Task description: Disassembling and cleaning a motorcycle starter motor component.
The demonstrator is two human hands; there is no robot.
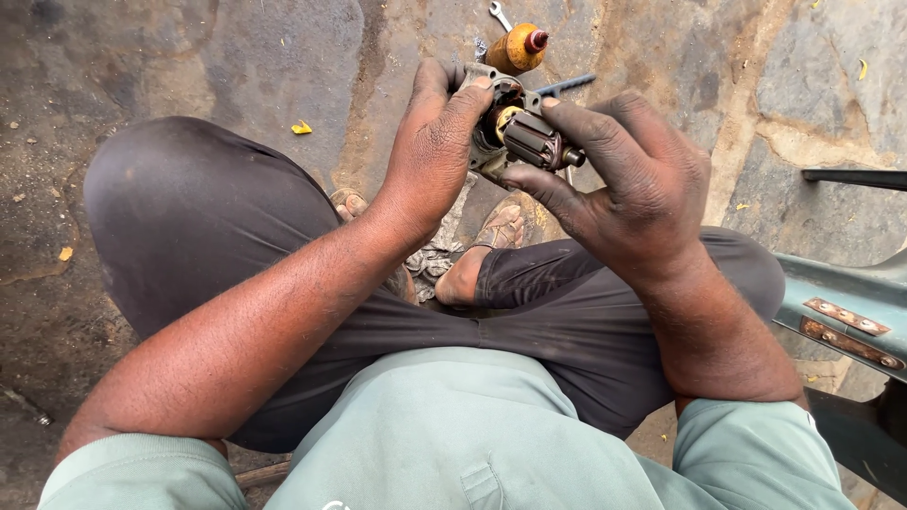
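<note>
Motor housing (pixel 488 113) in left hand (pixel 430 151); armature (pixel 537 142) pinched by right hand (pixel 633 184).

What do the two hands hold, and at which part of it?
The left hand grips the metal housing by its rim; the right hand pinches the dark grooved cylinder at its sides.

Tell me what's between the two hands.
In the head view, a small greasy motor part sits between the left hand and right hand, gripped by both.
</note>
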